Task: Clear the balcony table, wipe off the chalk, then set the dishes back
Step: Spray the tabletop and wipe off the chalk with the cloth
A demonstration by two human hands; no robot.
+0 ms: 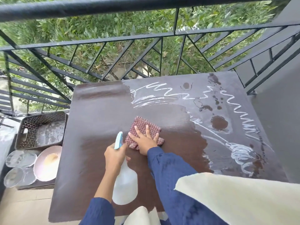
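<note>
The dark brown balcony table (97,120) is wet and wiped on its left and middle. White chalk scribbles (240,111) remain along its far edge and right side, among water drops. My right hand (144,140) presses flat, fingers spread, on a red-and-white checked cloth (142,125) at the table's middle. My left hand (115,156) grips the neck of a translucent white spray bottle (125,185) with a blue trigger, held just above the table's near part.
On the floor left of the table stand a dark perforated crate (40,129), a pink bowl (47,163) and clear glass dishes (19,166). A black metal railing (113,41) fences the far side. A grey wall (279,124) is on the right.
</note>
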